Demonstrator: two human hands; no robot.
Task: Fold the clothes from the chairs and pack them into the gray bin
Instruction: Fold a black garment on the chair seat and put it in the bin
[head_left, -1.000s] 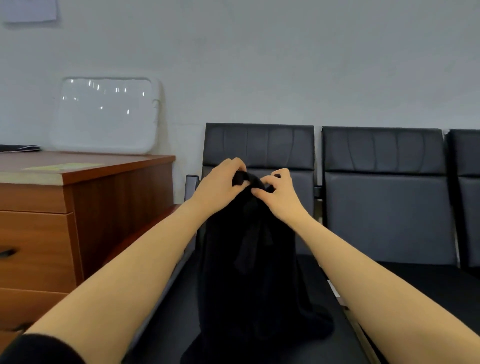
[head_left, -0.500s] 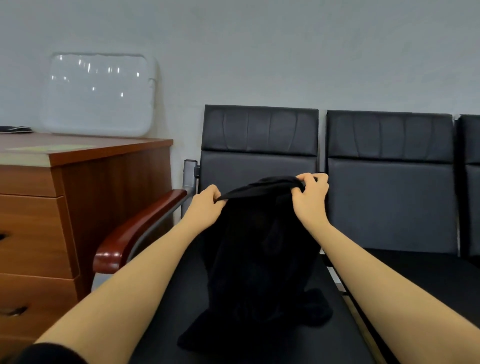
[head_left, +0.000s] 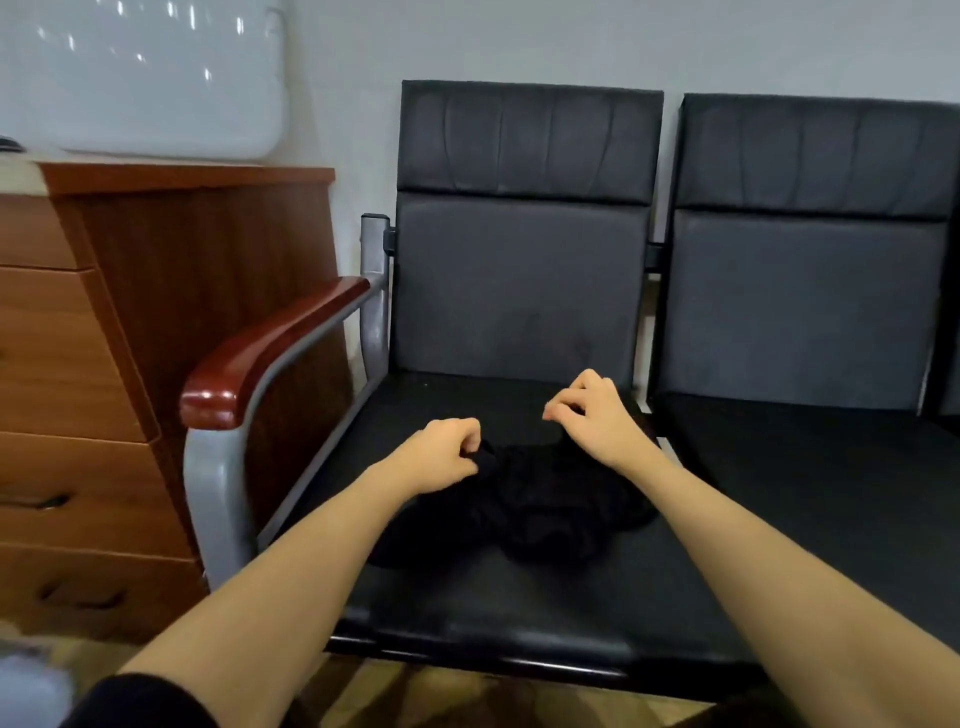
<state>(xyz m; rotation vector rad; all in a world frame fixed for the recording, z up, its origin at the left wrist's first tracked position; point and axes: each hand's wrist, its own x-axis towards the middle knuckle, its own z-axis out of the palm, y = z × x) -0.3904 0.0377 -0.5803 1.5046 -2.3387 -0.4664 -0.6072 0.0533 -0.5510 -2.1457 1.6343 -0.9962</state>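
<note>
A black garment (head_left: 540, 499) lies crumpled in the middle of the left chair's black seat (head_left: 467, 597). My left hand (head_left: 441, 457) hovers low at the garment's left edge, fingers curled, pinching a fold of the cloth. At the garment's far right edge is my right hand (head_left: 592, 415), its thumb and fingers pinched together. The dark cloth blends into the dark seat there, so I cannot make out whether that hand holds any of it. The gray bin is out of view.
The chair has a reddish wooden armrest (head_left: 270, 348) on a grey metal frame at its left. A wooden drawer cabinet (head_left: 104, 364) stands further left, with a white board (head_left: 145, 78) leaning on the wall above it. A second black chair (head_left: 810, 312) adjoins on the right.
Both hands have come down from chest height to the seat, moving apart on the way. The garment, held up hanging before, now lies bunched on the seat. The camera has tilted down.
</note>
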